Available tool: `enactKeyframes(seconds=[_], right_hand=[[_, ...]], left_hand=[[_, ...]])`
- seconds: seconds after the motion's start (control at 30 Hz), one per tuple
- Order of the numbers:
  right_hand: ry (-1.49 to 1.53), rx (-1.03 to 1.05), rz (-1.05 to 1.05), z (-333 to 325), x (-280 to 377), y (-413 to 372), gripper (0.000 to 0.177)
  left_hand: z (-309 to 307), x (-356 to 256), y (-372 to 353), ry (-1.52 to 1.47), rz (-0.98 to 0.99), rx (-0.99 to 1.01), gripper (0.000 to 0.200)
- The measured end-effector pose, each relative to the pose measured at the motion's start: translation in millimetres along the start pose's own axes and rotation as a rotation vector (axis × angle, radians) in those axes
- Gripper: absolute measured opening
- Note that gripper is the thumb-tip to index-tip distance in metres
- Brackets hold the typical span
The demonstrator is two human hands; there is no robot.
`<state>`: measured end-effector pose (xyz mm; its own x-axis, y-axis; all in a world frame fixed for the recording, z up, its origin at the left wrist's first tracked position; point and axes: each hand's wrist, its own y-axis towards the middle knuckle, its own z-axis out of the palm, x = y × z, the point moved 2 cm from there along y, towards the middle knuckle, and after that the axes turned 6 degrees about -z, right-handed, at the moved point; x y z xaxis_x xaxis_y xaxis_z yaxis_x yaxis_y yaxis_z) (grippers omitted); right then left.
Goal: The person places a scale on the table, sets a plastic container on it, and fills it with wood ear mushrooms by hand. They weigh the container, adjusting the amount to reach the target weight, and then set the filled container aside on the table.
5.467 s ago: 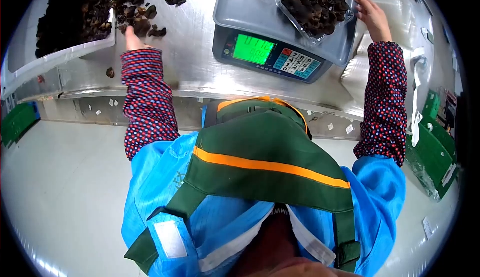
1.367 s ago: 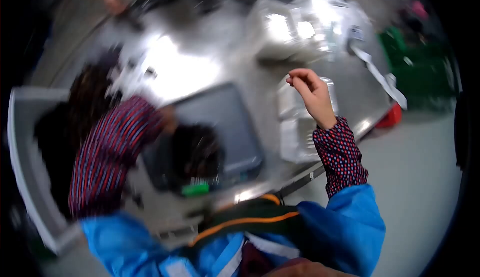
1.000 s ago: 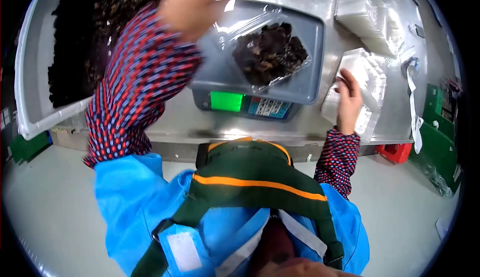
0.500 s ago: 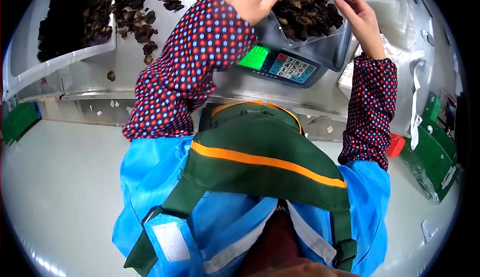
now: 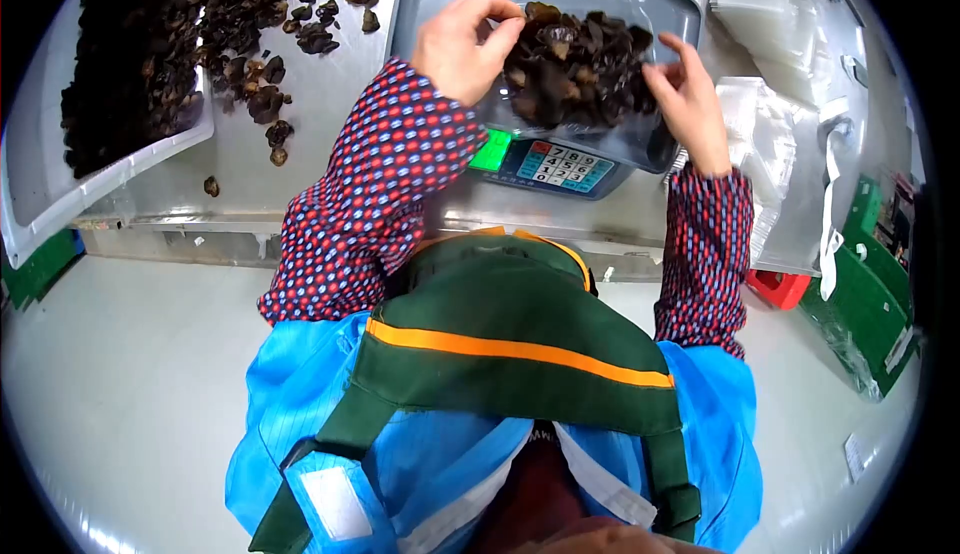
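Note:
A heap of dark, curled wood ear fungus lies in a clear plastic box over the grey pan of a digital scale. With thumb and forefinger pinched, my left hand grips the box at its left side. Opposite it, my right hand has curled fingers at the box's right edge, somewhat blurred. The scale's keypad and lit green display show below the pan; my left sleeve comes close to the display.
A white tub heaped with dark fungus stands at left, with loose pieces spilled on the steel table. Stacked clear plastic boxes and clear packaging sit at right. Green crates are on the floor beyond.
My view has shifted, showing more of the scale pan. Both hands and the box appear lower in view, and the box with its fungus has moved left relative to the scale.

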<state>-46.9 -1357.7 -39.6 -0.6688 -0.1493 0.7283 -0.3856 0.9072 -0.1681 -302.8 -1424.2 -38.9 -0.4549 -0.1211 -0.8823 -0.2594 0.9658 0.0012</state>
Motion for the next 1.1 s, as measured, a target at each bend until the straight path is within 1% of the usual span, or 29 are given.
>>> enactKeyframes(seconds=[0.07,0.1,0.13,0.17,0.2,0.23,0.27,0.3,0.33,0.37,0.43,0.47,0.5,0.63,0.67,0.77,0.8,0.87,0.9,1.0,1.03,1.07,1.1], right_hand=[[0.193,-0.015,0.07,8,3,-22,0.047],[0.147,-0.088,0.06,11,8,-29,0.046],[0.132,-0.198,-0.01,13,10,-32,0.042],[0.128,-0.255,-0.065,11,17,-32,0.038],[0.124,-0.314,-0.123,7,26,-31,0.034],[0.087,-0.303,-0.214,4,36,-28,0.03],[0.008,-0.257,-0.328,5,43,-21,0.031],[-0.073,-0.212,-0.443,6,51,-15,0.032],[-0.157,-0.165,-0.558,9,60,-10,0.033],[-0.195,-0.114,-0.607,15,69,-2,0.034],[-0.363,-0.06,-0.613,31,81,7,0.029],[-0.458,-0.038,-0.613,36,83,10,0.029],[-0.485,-0.033,-0.612,38,81,13,0.022],[-0.202,-0.165,-0.505,35,64,19,0.009],[-0.117,-0.166,-0.407,32,65,15,0.009],[0.124,-0.189,-0.288,25,61,4,0.01],[0.159,-0.185,-0.278,24,59,1,0.01],[0.101,-0.141,-0.275,24,62,-6,0.01],[0.041,-0.117,-0.311,26,65,-8,0.01],[-0.011,-0.137,-0.369,30,73,-12,0.011],[0.013,-0.151,-0.358,31,74,-13,0.011],[0.074,-0.172,-0.319,33,74,-14,0.009],[0.098,-0.182,-0.298,33,75,-14,0.009]], left_hand=[[-6,6,0,-0.089,-0.128,0.067,0.016],[-8,5,-1,-0.112,-0.14,0.048,0.016],[-10,5,-3,-0.135,-0.155,0.029,0.015],[-12,3,-5,-0.123,-0.128,-0.001,0.015],[-18,-4,-6,0.07,-0.007,-0.016,0.015],[-21,-6,-6,0.177,0.118,-0.004,0.016],[-22,-8,-6,0.281,0.246,0.01,0.018],[-21,-11,-8,0.358,0.283,0.053,0.023],[-18,-12,-9,0.376,0.261,0.104,0.026],[-14,-12,-9,0.408,0.282,0.129,0.028],[-5,-10,-8,0.464,0.306,0.163,0.03],[-3,-12,-7,0.48,0.307,0.166,0.025],[-3,-11,-7,0.479,0.301,0.171,0.025],[-3,-2,-13,0.358,0.242,0.145,0.022],[-3,-1,-14,0.335,0.224,0.129,0.021],[-10,-1,-18,0.28,0.171,0.101,0.019],[-13,-1,-19,0.211,0.131,0.111,0.019],[-23,-1,-23,0.079,0.053,0.122,0.019],[-31,-3,-27,0.031,-0.018,0.181,0.017],[-45,10,-42,-0.435,-0.222,0.191,0.017],[-47,16,-49,-0.733,-0.314,0.171,0.017],[-52,23,-55,-0.844,-0.315,0.159,0.017],[-57,29,-62,-0.936,-0.377,0.14,0.017]])
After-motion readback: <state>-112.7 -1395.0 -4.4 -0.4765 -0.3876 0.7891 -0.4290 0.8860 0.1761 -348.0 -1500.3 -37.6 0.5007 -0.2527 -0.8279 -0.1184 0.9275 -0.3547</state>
